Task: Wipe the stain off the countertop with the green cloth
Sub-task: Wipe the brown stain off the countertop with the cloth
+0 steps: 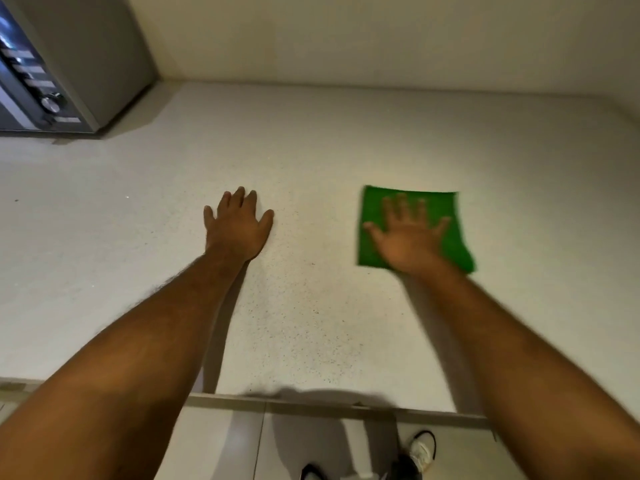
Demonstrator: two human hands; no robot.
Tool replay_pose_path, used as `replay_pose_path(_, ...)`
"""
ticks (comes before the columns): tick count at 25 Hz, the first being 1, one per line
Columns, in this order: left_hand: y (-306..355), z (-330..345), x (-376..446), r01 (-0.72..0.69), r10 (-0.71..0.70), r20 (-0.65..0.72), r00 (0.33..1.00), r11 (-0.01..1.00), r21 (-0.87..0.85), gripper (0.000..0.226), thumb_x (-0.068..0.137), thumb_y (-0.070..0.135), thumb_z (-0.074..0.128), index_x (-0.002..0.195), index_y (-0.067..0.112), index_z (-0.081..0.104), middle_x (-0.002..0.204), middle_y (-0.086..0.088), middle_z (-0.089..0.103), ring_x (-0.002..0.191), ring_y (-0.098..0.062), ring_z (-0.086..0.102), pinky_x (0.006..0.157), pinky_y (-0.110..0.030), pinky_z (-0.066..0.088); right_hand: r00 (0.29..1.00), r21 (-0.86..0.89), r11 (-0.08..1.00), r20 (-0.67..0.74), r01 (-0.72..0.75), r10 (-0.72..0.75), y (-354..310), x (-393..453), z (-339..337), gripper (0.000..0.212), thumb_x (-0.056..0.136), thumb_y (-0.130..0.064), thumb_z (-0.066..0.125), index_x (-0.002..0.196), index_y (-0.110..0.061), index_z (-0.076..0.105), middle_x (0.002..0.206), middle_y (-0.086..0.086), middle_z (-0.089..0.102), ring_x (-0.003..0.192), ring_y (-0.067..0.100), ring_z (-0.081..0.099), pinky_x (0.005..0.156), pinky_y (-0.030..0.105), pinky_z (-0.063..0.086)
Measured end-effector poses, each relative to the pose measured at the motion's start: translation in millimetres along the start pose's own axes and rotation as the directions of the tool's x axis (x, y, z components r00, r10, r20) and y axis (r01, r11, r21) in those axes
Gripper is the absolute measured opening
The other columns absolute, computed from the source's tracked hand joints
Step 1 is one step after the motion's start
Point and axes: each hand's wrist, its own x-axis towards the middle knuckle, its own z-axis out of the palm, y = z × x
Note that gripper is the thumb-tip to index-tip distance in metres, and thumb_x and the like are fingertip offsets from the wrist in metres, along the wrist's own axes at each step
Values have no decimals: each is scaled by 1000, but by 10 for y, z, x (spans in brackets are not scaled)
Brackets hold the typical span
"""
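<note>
A green cloth [375, 209] lies flat on the pale speckled countertop [311, 150], right of centre. My right hand [408, 233] presses flat on top of it with the fingers spread; hand and cloth are blurred. My left hand [239, 225] rests palm down on the bare countertop to the left of the cloth, fingers close together, holding nothing. I can make out no distinct stain; only fine dark specks show in the surface, and the cloth hides the patch under it.
A grey microwave [52, 74] with a knob stands at the back left corner. A cream wall [381, 36] runs along the back and right. The counter's front edge [311, 405] is near me, with cabinet doors, floor and shoes below.
</note>
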Motion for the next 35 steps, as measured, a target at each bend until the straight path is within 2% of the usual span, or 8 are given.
replay_pose_path(4, -54, -20, 73, -5, 4, -48, 999, 1000, -28, 68, 105, 59, 38, 162, 22, 39, 174, -6, 29, 162, -30, 22, 127, -64, 14, 915, 1, 916, 26, 402, -402, -1140, -728, 322, 83, 100, -78, 20, 171, -35, 7, 181, -2, -1, 166, 35, -7, 121, 76, -15)
replay_pose_path(7, -179, 3, 37, -5, 2, -65, 998, 999, -36, 66, 105, 58, 40, 159, 20, 43, 172, -7, 33, 161, -31, 25, 126, -66, 16, 829, 47, 829, 17, 557, -559, -857, -1114, 406, 84, 96, -84, 22, 168, -43, 13, 181, -8, 7, 166, 27, -3, 124, 69, -16)
replay_pose_path(10, -223, 33, 2, -10, 10, -64, 998, 1000, -2, 67, 106, 58, 36, 159, 18, 42, 172, -9, 33, 161, -33, 24, 126, -66, 16, 885, 13, 885, -22, 466, -466, -4, -999, 306, 83, 93, -91, 15, 166, -52, 5, 179, -13, 0, 166, 24, -2, 127, 67, -10)
replay_pose_path(13, -252, 6, 1, -11, 13, -66, 998, 1000, 21, 67, 106, 57, 35, 160, 17, 41, 172, -9, 32, 161, -33, 24, 126, -67, 16, 991, -16, 993, -61, 121, -121, 892, -532, 109, 89, 89, -91, 3, 167, -48, 1, 179, -10, -1, 166, 27, 2, 128, 71, -1)
replay_pose_path(19, -215, -37, 22, -1, 4, -51, 999, 999, 49, 68, 108, 55, 31, 165, 19, 32, 175, -8, 25, 163, -32, 17, 125, -67, 15, 942, 44, 941, -14, -335, 336, 1286, 647, -204, 92, 96, -85, 11, 172, -33, 4, 181, 1, 1, 165, 38, 1, 121, 81, 5)
replay_pose_path(26, -160, 36, -35, -7, 9, -59, 998, 1000, 29, 66, 107, 55, 35, 164, 21, 35, 175, -7, 27, 163, -32, 20, 125, -68, 16, 992, 21, 993, 44, 119, -119, -1006, 626, -47, 88, 99, -81, 11, 171, -32, -3, 180, 3, -9, 163, 43, -11, 119, 80, -14)
replay_pose_path(30, -167, 4, -52, 3, -2, -46, 999, 1000, 20, 65, 108, 54, 36, 164, 21, 35, 175, -6, 27, 163, -31, 20, 126, -66, 16, 931, 18, 931, 31, 363, -364, -1259, 105, 247, 89, 95, -85, 12, 170, -38, 9, 181, -4, 3, 166, 34, -3, 123, 73, -15)
replay_pose_path(35, -99, -120, -58, 8, -9, 29, 1000, 999, 46, 69, 109, 57, 27, 168, 22, 25, 178, -4, 15, 165, -30, 10, 129, -64, 9, 994, 10, 999, -103, -47, 47, 233, 420, 13, 88, 96, -85, 9, 170, -38, 3, 180, 1, 0, 165, 35, 2, 125, 75, -4)
